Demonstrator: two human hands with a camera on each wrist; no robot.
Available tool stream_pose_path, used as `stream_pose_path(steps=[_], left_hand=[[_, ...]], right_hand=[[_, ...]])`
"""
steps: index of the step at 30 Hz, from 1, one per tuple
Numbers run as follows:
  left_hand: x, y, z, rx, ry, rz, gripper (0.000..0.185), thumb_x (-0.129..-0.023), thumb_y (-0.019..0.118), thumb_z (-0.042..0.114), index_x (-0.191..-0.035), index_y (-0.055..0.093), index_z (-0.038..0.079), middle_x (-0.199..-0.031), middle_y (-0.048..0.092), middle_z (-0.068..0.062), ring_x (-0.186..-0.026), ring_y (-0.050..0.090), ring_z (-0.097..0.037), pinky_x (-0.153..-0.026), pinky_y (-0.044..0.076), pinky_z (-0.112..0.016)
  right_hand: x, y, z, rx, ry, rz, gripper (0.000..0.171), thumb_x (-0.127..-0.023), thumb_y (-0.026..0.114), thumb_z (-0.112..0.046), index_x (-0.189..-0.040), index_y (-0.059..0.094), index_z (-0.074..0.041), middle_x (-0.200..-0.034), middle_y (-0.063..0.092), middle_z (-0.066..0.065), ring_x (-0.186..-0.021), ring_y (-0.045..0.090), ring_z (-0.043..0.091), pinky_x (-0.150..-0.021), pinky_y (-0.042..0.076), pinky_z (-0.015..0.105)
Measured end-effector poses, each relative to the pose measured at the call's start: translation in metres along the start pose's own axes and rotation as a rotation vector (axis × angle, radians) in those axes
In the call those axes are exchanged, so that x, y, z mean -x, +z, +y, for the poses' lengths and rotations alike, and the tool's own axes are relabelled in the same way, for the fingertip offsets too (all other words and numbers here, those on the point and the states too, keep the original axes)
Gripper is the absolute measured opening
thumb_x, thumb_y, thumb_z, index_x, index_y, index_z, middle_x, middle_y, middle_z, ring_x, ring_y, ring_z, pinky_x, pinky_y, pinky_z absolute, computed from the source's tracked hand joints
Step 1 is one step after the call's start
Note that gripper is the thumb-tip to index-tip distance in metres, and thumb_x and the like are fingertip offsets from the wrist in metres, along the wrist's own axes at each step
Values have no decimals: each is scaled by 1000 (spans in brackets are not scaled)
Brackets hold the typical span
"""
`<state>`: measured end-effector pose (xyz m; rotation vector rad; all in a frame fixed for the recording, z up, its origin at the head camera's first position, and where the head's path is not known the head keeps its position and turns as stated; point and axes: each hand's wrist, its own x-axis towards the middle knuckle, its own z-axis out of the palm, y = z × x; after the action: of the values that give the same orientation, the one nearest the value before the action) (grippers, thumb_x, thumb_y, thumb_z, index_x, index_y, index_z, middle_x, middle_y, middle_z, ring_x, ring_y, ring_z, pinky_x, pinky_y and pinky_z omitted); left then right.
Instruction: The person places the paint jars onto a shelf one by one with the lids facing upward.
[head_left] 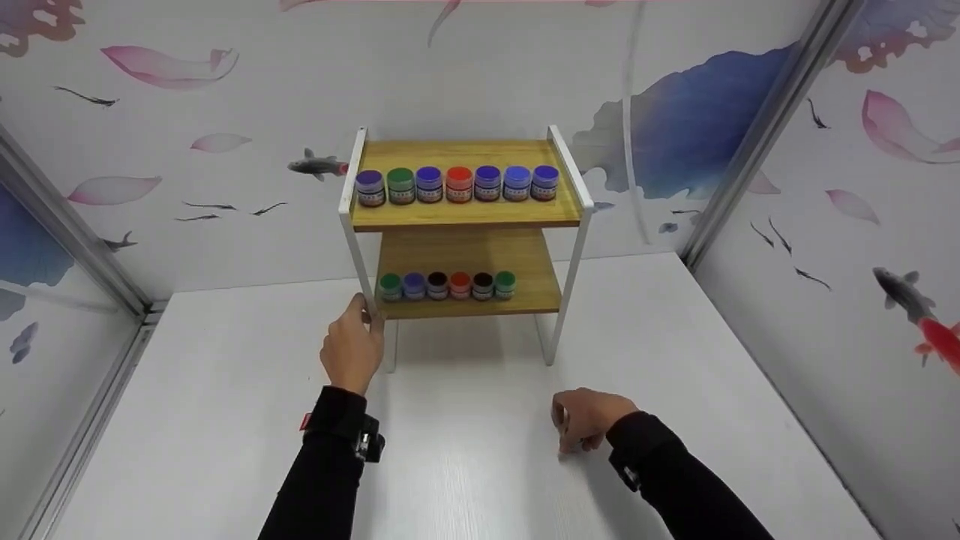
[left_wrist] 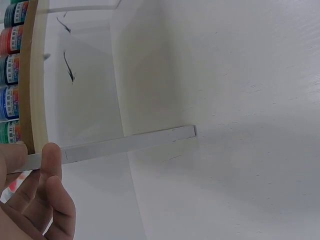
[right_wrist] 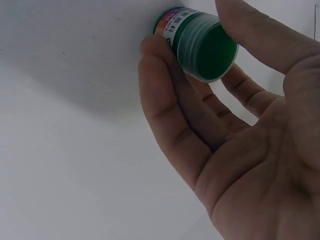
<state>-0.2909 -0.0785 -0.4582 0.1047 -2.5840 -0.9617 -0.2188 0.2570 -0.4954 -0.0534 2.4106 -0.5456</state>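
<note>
- The left hand (head_left: 352, 349) grips the near left post of the small two-tier shelf rack, white metal frame with wooden boards (head_left: 358, 247), which stands at the far middle of the white table (head_left: 225, 420). In the left wrist view the fingers (left_wrist: 52, 160) curl round the white post just beside the edge of the lower board.
- The right hand (head_left: 589, 420) sits low over the table, near and to the right of the rack and well apart from it. It pinches a small round paint jar with a green lid (right_wrist: 200, 42) between thumb and forefinger; the other fingers lie loosely curved beneath it. In the head view the jar is hidden under the knuckles.
- In the right wrist view the jar's label end is at the table top, whether touching or just above I cannot tell, and its long axis runs from the table to the lid, which faces the palm.
- From the held jar the rack lies farther away and to the left. The lower board carries a row of six jars (head_left: 446, 285), ending at its right in a green-lidded one (head_left: 505, 283) with bare wood beyond.
- The upper board carries a row of seven jars (head_left: 457, 184), mostly blue and purple lids, one green, one red.
- The right hand is the one with the jar; the left is nearer the rack and touching it.
- Walls printed with fish and petals (head_left: 862, 262) close in the table on three sides.
</note>
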Motion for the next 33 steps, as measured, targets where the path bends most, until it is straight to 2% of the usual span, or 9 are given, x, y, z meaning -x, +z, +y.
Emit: stream_pose_path(steps=[6,14,18,23,33], left_hand=[[0,0,1,-4,3,-4,15,-95,61,20,-104,62,8,-96,73,-13,-63,61,-25,-46,40,-32],[0,0,0,-8,-1,-4,15,-95,61,20,-104,62,8,-97,74,-13,-63,62,-25,-47,40,-33],[0,-1,0,-2,-3,-11,14,-95,61,20,-105,62,9,-97,74,-13,-62,62,-25,-46,40,-32],[0,-1,-1,14,-2,-7,14,-96,60,21,-104,62,10,-95,74,-12,-58,60,-24,-44,38,-31],[0,1,0,-7,-17,-14,13,-96,61,23,-102,61,12,-96,74,-11,-60,59,-24,-45,36,-30]], right_hand=[[0,-1,2,4,-64,44,20,-76,81,-9,-86,64,-11,-79,61,1,-67,61,18,-58,47,28],[-4,-5,4,5,-128,67,3,-88,67,-12,-90,68,-13,-73,62,0,-61,53,13,-56,40,27],[-6,-5,5,36,-150,87,6,-93,63,-16,-92,69,-14,-79,63,-1,-66,54,12,-59,42,28],[-7,-5,6,67,-181,115,7,-95,63,-18,-93,70,-16,-91,65,-4,-77,55,12,-68,46,31],[-5,-5,4,75,-179,116,6,-93,66,-17,-93,72,-16,-88,66,-5,-76,57,11,-68,47,30]])
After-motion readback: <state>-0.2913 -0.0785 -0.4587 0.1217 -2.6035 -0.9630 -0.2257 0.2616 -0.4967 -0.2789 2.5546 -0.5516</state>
